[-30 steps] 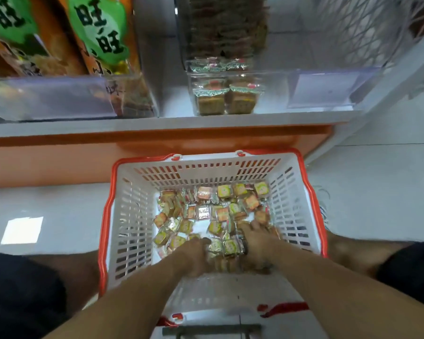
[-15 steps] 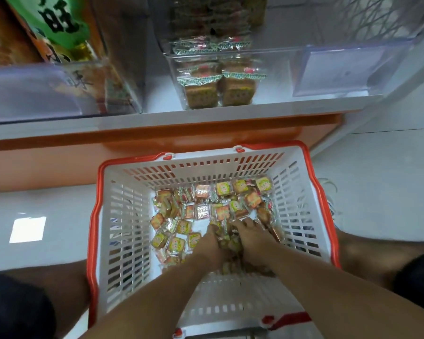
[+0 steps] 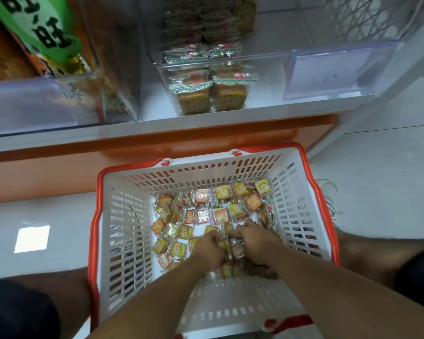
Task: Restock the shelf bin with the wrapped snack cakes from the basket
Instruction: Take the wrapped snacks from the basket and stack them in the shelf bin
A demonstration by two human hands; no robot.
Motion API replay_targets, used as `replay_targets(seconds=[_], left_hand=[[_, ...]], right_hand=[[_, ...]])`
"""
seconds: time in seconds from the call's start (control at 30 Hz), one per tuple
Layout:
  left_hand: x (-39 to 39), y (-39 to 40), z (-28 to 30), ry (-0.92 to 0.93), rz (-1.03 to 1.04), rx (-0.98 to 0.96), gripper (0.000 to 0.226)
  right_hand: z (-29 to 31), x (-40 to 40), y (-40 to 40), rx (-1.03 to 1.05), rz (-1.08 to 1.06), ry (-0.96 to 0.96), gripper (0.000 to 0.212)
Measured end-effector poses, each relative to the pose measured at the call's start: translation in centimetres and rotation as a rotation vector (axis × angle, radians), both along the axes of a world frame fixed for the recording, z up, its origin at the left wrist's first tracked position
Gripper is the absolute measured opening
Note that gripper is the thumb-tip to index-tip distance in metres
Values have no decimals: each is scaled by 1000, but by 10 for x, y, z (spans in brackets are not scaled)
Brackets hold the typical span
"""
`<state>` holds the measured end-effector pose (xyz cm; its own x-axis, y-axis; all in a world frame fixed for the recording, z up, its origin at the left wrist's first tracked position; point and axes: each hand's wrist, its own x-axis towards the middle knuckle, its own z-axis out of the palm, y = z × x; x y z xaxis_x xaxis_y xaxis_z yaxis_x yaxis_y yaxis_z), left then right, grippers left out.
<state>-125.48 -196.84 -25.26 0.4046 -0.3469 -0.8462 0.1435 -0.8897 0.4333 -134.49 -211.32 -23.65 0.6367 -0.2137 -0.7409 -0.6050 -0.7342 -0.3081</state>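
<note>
Snack cakes (image 3: 207, 212) litter the basket (image 3: 130, 216) floor; my left hand (image 3: 207, 249) and right hand (image 3: 253, 243) curl around a clump mid-basket, well apart from its walls.

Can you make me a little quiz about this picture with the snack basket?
1. True or false: both hands, left hand and right hand, are inside the basket.
2. What colour is the basket's rim? A) blue B) orange-red C) green
3. Fill in: the clear shelf bin on the shelf already holds some wrapped snack ____.

Key: 1 true; 2 B; 3 cakes.
</note>
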Motion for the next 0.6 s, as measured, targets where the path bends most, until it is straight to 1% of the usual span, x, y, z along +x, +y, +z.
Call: replay_targets(seconds=[0.07, 0.1, 0.17, 0.2, 0.27, 0.33, 0.4, 0.47, 0.5, 0.6], left_hand=[[7, 2, 5, 22, 34, -5, 30], [10, 3, 8, 32, 57, -7, 28], [16, 3, 15, 55, 116, -14, 24], [18, 4, 20, 68, 162, -26, 24], [26, 5, 34, 94, 220, -50, 27], [39, 5, 53, 123, 202, -88, 29], [59, 1, 79, 164, 160, -144, 22], [81, -6, 113, 187, 125, -197, 10], [91, -11, 132, 209, 116, -231, 10], [109, -26, 198, 376, 123, -366, 26]], right_hand=[[2, 2, 1, -17, -78, -30, 43], [5, 3, 1, -13, -110, -41, 43], [12, 8, 1, 31, -160, -59, 46], [20, 12, 0, 61, -175, -68, 43], [40, 22, -6, 112, -160, -72, 29], [68, 37, -17, 167, -104, -72, 17], [108, 57, -31, 253, -109, -80, 19], [162, 74, -42, 340, -129, -97, 26], [192, 80, -46, 372, -120, -118, 28], [284, 88, -50, 543, -134, -249, 35]])
